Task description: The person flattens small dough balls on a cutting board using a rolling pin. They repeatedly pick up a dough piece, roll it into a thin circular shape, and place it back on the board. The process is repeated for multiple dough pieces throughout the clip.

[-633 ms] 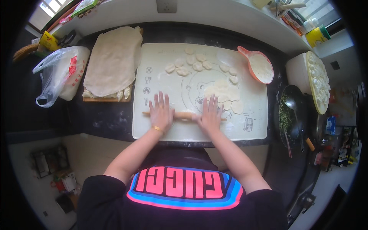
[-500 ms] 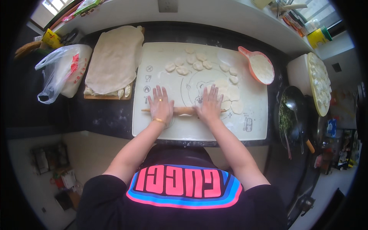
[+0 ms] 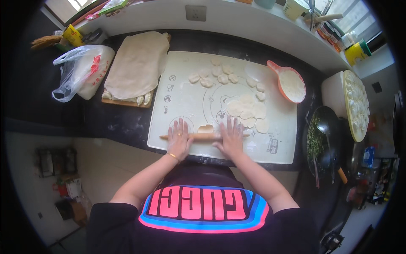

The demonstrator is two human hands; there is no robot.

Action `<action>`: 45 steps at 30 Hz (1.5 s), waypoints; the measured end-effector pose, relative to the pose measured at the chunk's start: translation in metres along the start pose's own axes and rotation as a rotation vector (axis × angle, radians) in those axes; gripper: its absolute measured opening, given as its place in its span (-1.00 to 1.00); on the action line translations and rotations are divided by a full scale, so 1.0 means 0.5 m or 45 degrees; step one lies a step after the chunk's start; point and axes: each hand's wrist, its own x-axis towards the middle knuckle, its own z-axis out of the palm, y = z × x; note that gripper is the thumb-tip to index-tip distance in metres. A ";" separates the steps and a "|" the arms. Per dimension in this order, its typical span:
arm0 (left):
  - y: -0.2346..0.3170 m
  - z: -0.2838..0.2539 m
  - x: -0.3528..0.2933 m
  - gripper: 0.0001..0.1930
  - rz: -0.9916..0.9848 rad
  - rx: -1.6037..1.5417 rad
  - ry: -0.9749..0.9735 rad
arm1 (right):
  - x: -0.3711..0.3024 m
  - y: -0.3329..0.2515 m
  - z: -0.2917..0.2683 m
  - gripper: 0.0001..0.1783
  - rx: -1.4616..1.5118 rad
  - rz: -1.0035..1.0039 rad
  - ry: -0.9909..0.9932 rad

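Observation:
A wooden rolling pin (image 3: 205, 136) lies crosswise near the front of a pale silicone mat (image 3: 258, 153). My left hand (image 3: 179, 139) rests flat over its left part, fingers stretched forward. On its right part lies my right hand (image 3: 231, 139), palm down with the fingers spread. Between the hands, a small piece of dough (image 3: 206, 128) shows just beyond the pin; its near edge is hidden. Overlapping flat dough wrappers (image 3: 247, 108) lie beyond my right hand. Several small flattened dough pieces (image 3: 206, 82) are scattered farther back.
A red-rimmed scoop of flour (image 3: 292, 86) sits at the mat's far right corner. To the right stand a wok of chopped greens (image 3: 315, 137) and a tray of dumplings (image 3: 355, 106). On the left are a dough sheet over a board (image 3: 135, 67) and a plastic bag (image 3: 86, 70).
Both hands have drawn the rolling pin toward me. The dough piece, earlier mostly under the pin, now shows beyond it. The view has shifted slightly.

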 end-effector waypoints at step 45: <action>0.006 0.007 0.052 -0.46 0.420 -0.023 0.163 | -0.142 -0.006 0.022 -0.65 -0.047 0.195 0.125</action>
